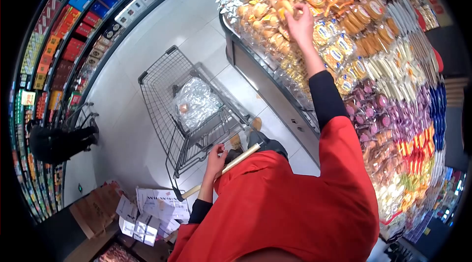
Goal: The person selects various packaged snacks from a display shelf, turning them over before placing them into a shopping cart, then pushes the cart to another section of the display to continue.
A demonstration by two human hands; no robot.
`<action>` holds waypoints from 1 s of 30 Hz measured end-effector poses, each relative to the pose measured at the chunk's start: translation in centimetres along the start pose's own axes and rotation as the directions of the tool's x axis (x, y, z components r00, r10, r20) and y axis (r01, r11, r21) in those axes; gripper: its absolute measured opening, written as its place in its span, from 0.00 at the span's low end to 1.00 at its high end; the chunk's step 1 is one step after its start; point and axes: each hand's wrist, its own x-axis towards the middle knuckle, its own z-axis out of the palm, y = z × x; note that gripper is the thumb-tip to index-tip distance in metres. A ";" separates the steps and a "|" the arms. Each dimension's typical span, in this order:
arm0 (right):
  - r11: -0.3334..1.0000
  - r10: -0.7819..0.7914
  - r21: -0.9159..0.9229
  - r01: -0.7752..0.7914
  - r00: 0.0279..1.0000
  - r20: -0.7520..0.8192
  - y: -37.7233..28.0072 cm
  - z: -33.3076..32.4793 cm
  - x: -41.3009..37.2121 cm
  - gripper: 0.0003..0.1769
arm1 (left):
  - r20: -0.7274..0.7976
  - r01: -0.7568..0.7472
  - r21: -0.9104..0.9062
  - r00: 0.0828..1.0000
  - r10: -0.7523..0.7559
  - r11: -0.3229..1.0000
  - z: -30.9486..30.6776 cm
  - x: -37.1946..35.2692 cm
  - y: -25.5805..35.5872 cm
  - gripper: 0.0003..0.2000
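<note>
My right hand [301, 27] reaches over the display of wrapped snacks, its fingers bent and pressed round a small wrapped bun [284, 7]. More wrapped buns [260, 22] lie around it. Lower down, my left hand [215, 160] is beside the pale handle [241, 158] of a wire shopping cart [160, 90], with the fingers curled; what they hold, if anything, cannot be made out. In the cart lies a clear plastic bag [197, 102] with a small brownish item showing in it.
Shelves of boxed goods [83, 31] curve along the left. A person in black [61, 141] stands there with another cart. Cardboard and white boxes [140, 220] lie at the lower left. The display's side panel [275, 100] borders the tiled floor [118, 100].
</note>
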 end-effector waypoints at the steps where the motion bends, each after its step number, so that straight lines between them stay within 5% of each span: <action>1: 1.000 -0.021 -0.002 0.021 1.000 -0.011 1.0 1.3 1.2 0.26 | 0.006 -0.011 -0.017 1.000 0.011 1.000 0.7 0.3 0.0 0.17; 6: 0.999 0.037 -0.010 -0.036 0.981 0.191 3.9 5.8 3.1 0.33 | -0.052 0.058 -0.059 0.997 -0.061 0.997 1.4 -1.7 1.7 0.18; 7: 0.995 -0.073 -0.052 0.085 0.976 0.205 5.5 6.2 4.0 0.36 | -0.038 0.038 -0.081 0.998 -0.041 0.996 1.8 -1.5 0.8 0.18; 11: 0.951 -0.127 -0.264 0.157 0.983 0.130 2.5 4.8 2.1 0.41 | -0.035 0.059 -0.089 0.997 -0.063 0.994 1.5 -1.7 1.8 0.17; 14: 0.949 -0.143 -0.250 0.190 0.970 0.194 2.4 4.8 2.0 0.45 | 0.021 0.021 -0.283 1.000 -0.016 0.959 0.1 -0.9 2.6 0.14; 21: 0.885 -0.161 -0.412 0.218 0.972 0.170 0.3 4.2 1.4 0.51 | -0.087 -0.076 -0.410 0.995 0.045 0.909 -8.0 3.9 4.6 0.14; 25: 0.785 -0.307 -0.531 0.318 0.945 0.112 -1.2 2.4 -2.7 0.49 | -0.228 -0.126 -0.297 0.972 0.058 0.947 -12.0 12.6 -4.6 0.14; 28: 0.891 -0.174 -0.407 0.199 0.980 0.096 -6.8 1.6 -13.1 0.36 | -0.303 0.084 0.157 0.952 -0.033 0.984 -13.4 20.2 -13.4 0.16; 30: 0.901 -0.139 -0.369 0.228 0.957 0.254 -7.1 1.1 -22.1 0.29 | -0.265 0.084 0.313 0.964 0.002 0.946 -13.8 24.1 -18.5 0.21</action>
